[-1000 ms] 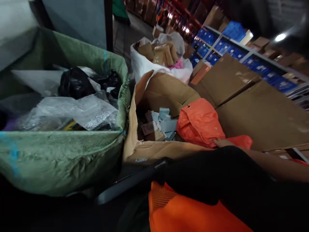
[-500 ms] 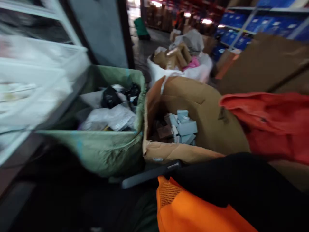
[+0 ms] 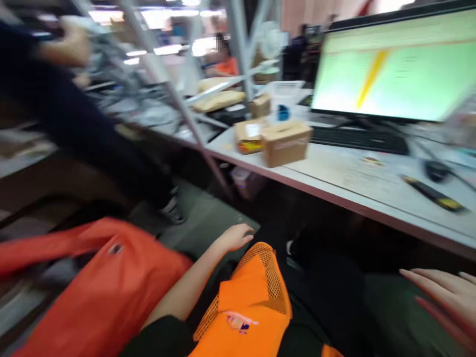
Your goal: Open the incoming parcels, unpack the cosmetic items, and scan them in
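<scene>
My left hand (image 3: 236, 237) hangs over the gap below the desk, just beyond the orange mesh vest (image 3: 253, 302) on my body. Its fingers are loosely bent and apart, with nothing in them. At the lower right edge, my right hand (image 3: 444, 295) is stretched out flat and partly cut off by the frame, below the desk front. It holds nothing. Close to my left forearm lies a red-orange cloth garment or bag (image 3: 115, 282). On the desk (image 3: 334, 173) are two small cardboard boxes (image 3: 286, 144), and a black-and-yellow utility knife (image 3: 433, 193) lies nearer the right.
A monitor (image 3: 394, 69), a black keyboard (image 3: 359, 140) and a mouse (image 3: 436, 170) occupy the desk. Another person's dark-clothed leg (image 3: 111, 134) extends across the left. A slanted metal frame post (image 3: 178, 99) rises at the desk's left end.
My view has swung from the sack and open carton of small boxes to the desk with the monitor. Both my hands have come into view.
</scene>
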`<state>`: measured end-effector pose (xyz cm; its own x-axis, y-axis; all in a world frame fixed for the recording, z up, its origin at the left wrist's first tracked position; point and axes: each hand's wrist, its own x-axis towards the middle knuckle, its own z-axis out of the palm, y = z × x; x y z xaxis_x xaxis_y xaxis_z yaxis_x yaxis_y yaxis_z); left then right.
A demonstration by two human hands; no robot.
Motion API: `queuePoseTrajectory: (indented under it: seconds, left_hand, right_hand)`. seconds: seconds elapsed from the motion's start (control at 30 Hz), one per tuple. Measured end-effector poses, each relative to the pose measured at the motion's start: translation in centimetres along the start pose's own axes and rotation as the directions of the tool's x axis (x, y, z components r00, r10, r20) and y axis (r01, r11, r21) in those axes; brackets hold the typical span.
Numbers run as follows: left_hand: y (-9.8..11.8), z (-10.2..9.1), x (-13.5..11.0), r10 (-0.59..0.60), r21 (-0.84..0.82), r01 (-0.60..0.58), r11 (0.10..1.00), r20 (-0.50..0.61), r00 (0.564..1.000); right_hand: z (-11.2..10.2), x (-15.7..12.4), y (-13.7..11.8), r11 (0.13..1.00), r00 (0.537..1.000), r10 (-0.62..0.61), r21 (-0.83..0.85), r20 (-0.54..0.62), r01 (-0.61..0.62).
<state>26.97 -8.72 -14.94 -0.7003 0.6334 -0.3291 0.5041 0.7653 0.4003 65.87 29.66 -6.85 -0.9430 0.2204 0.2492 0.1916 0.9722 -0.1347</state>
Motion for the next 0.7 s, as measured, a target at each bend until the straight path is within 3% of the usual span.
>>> queuePoseTrajectory:
  seconds: [0.07, 0.13, 0.23, 0.3, 0.33, 0.4, 0.43, 0.47, 0.5, 0.57, 0.63, 0.7]
  left_hand:
    - [-4.4, -1.3, -2.7, -0.175, -0.050, 0.170, 0.984, -0.123, 0.977]
    - [-8.3, -2.6, -5.1, -0.315, -0.100, 0.299, 0.949, -0.235, 0.920]
    - [-13.7, -5.8, -8.8, -0.478, -0.161, 0.454, 0.877, -0.410, 0.777]
    - [-17.2, -8.5, -12.0, -0.580, -0.204, 0.575, 0.792, -0.547, 0.604]
    - [-18.9, -9.7, -13.8, -0.629, -0.225, 0.657, 0.720, -0.612, 0.479]
    - [-21.7, -11.4, -17.4, -0.727, -0.266, 0.822, 0.504, -0.644, 0.238]
    - [-22.8, -11.9, -19.0, -0.787, -0.274, 0.882, 0.383, -0.597, 0.156]
    - [-23.6, -12.0, -20.4, -0.847, -0.266, 0.922, 0.280, -0.521, 0.106]
    - [-24.2, -11.9, -21.4, -0.898, -0.247, 0.946, 0.210, -0.432, 0.087]
    - [-24.7, -11.0, -22.4, -0.947, -0.211, 0.962, 0.171, -0.304, 0.102]
    - [-24.4, -9.6, -22.0, -0.947, -0.188, 0.965, 0.184, -0.296, 0.123]
    - [-23.4, -8.0, -20.7, -0.942, -0.165, 0.963, 0.212, -0.296, 0.157]
  right_hand:
    - [3.6, 9.8, -3.3, 0.946, 0.942, -0.323, 0.059, 0.091, 0.319]
    - [6.4, 17.9, -10.3, 0.858, 0.849, -0.507, 0.173, 0.145, 0.483]
    - [9.6, 24.5, -22.5, 0.707, 0.660, -0.699, 0.405, 0.275, 0.579]
    - [12.1, 25.8, -28.1, 0.623, 0.550, -0.772, 0.555, 0.320, 0.551]
    - [13.7, 25.9, -29.7, 0.593, 0.514, -0.790, 0.628, 0.334, 0.504]
    - [18.0, 25.6, -30.9, 0.576, 0.487, -0.784, 0.744, 0.385, 0.339]
    - [20.5, 25.2, -30.8, 0.585, 0.492, -0.759, 0.779, 0.427, 0.226]
    - [23.1, 24.8, -30.3, 0.602, 0.507, -0.716, 0.791, 0.479, 0.103]
    - [25.7, 24.3, -29.5, 0.619, 0.528, -0.658, 0.785, 0.536, -0.025]
    - [30.1, 23.1, -27.6, 0.626, 0.584, -0.495, 0.730, 0.643, -0.274]
    - [33.0, 21.9, -25.2, 0.579, 0.618, -0.313, 0.661, 0.721, -0.478]
    - [34.4, 20.9, -22.8, 0.482, 0.605, -0.190, 0.611, 0.773, -0.628]
